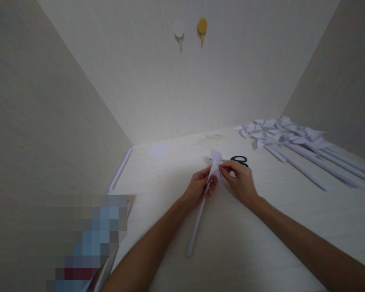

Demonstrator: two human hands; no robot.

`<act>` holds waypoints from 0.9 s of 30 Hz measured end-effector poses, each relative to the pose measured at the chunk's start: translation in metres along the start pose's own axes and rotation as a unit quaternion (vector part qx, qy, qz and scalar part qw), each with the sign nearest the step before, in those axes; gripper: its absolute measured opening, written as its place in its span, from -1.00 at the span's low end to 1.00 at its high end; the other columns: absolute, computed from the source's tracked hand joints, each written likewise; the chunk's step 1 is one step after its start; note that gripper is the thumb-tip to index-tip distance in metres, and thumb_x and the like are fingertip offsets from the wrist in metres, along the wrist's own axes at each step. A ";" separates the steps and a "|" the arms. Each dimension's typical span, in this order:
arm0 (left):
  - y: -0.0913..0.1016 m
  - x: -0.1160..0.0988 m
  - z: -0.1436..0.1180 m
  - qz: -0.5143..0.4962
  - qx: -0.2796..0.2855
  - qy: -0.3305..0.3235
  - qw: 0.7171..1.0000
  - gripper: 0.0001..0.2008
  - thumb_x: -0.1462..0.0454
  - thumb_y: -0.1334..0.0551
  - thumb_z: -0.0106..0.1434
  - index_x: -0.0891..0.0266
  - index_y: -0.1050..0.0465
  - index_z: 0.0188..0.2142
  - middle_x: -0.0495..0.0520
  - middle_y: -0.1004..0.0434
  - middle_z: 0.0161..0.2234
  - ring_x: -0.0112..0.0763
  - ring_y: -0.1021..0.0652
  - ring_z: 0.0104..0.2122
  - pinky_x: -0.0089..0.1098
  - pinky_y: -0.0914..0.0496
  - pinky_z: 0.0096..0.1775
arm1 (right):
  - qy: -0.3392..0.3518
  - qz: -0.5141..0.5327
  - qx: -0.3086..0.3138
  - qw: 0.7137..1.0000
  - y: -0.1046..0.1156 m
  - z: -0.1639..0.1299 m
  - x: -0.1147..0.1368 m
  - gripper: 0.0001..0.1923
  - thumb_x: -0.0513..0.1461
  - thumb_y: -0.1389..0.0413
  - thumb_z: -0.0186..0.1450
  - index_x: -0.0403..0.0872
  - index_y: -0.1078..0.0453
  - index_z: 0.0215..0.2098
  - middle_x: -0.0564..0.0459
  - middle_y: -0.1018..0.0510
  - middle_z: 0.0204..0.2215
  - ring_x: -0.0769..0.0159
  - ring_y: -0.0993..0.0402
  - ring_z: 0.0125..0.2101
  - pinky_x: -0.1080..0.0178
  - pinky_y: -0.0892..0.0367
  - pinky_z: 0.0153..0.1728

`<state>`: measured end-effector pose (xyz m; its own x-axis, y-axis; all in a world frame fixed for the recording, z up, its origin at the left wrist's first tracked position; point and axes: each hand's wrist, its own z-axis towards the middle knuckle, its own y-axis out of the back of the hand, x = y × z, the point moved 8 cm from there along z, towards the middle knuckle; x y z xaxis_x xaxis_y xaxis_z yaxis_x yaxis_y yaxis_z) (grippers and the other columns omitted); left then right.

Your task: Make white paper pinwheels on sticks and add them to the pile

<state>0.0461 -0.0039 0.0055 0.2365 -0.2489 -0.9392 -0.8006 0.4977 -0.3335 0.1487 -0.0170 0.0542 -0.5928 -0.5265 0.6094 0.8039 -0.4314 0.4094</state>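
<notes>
No containers showing on the desk point(261, 243) — everything is lying loose on the bare top.

Both arms are reaching in from the near edge, forearms angling inward and meeting around the middle of the desk. Left hand point(197, 188) is gripping the upper end of a white paper stick point(196, 229), fingers curling around it just below the folded head. Right hand point(240, 180) is pinching the folded white paper head point(215, 162) with its fingertips, palm facing down, wrist hovering off the surface.

The paper pinwheel — stick plus folded head — is sitting mid-desk: the head is raised between the two hands, the stick slanting down toward the near edge, its lower tip appearing to rest on the top. The head is looking crumpled and pointed; exact fold shape is hard to tell.

Black scissors point(239, 159) are lying just behind the right hand. A pile of finished pinwheels point(295, 142) is lying along the far right corner, sticks pointing toward the right edge. A spare white stick point(120, 168) is lying along the left edge, and a small paper square point(159, 149) is lying near the far edge.
</notes>
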 end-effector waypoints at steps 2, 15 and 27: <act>0.001 0.001 0.000 0.006 -0.001 0.002 1.000 -0.59 0.22 -0.16 0.01 0.30 -0.28 -0.12 -0.09 -0.26 -0.57 -0.71 -0.22 -0.76 -0.63 0.00 -0.80 | -0.001 0.002 0.002 1.000 -0.001 0.000 -0.001 -0.93 -0.30 -0.03 0.10 -0.08 -0.34 -0.47 0.07 -0.44 -0.57 0.37 -0.33 -0.57 0.30 -0.27 -0.52; 0.001 -0.001 0.000 0.004 0.002 -0.011 1.000 -0.70 0.20 -0.17 0.02 0.33 -0.34 -0.26 -0.08 -0.26 -0.58 -0.69 -0.23 -0.76 -0.60 0.02 -0.81 | -0.026 0.029 0.009 0.999 -0.003 -0.001 -0.008 -0.93 -0.33 -0.04 0.07 -0.10 -0.35 -0.46 0.06 -0.44 -0.56 0.38 -0.34 -0.56 0.29 -0.29 -0.49; 0.001 -0.001 0.001 0.001 0.004 -0.018 1.000 -0.80 0.23 -0.14 0.04 0.33 -0.34 -0.36 -0.10 -0.23 -0.59 -0.71 -0.21 -0.78 -0.61 0.04 -0.82 | -0.043 0.042 0.019 0.998 -0.006 -0.001 -0.014 -0.93 -0.31 -0.06 0.07 -0.13 -0.37 -0.45 0.03 -0.46 -0.54 0.38 -0.35 -0.55 0.31 -0.29 -0.47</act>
<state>0.0456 -0.0027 0.0060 0.2549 -0.2191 -0.9418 -0.7967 0.5044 -0.3329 0.1525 -0.0077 0.0428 -0.5188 -0.4936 0.6980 0.8525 -0.3603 0.3788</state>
